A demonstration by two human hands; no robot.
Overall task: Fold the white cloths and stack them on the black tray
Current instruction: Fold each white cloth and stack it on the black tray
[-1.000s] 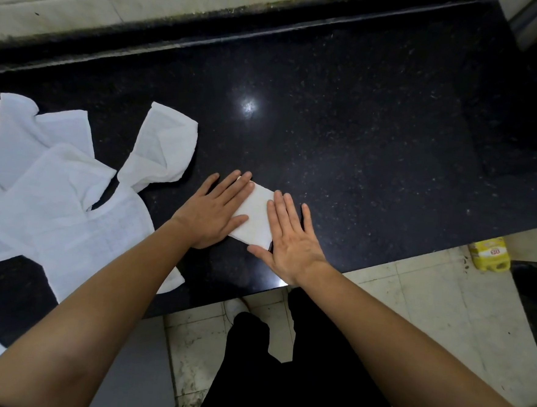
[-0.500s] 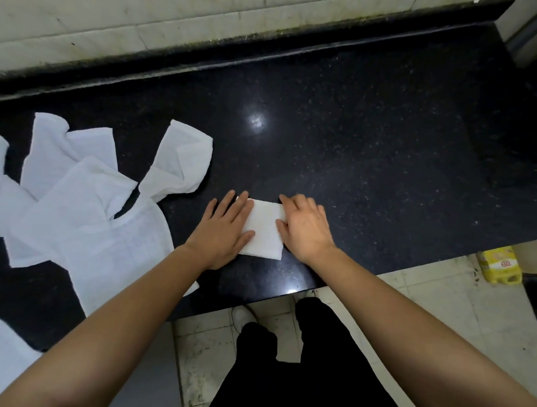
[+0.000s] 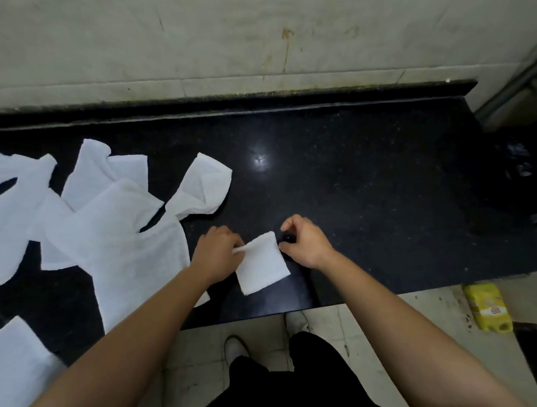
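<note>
Left hand pinching small folded white cloth on black counter, right hand curled beside its far corner, grip unclear, yellow pack on floor, label illegible

We see one small folded cloth, a white, faintly textured rectangle, tilted near the front edge of the black counter. The left hand pinches its upper left corner and the right hand pinches its upper right corner. We cannot tell whether its lower edge touches the counter. To its left the loose cloths lie unfolded and overlapping on the counter, one crumpled piece nearest the folded one. Another flat cloth lies at the lower left.
</note>
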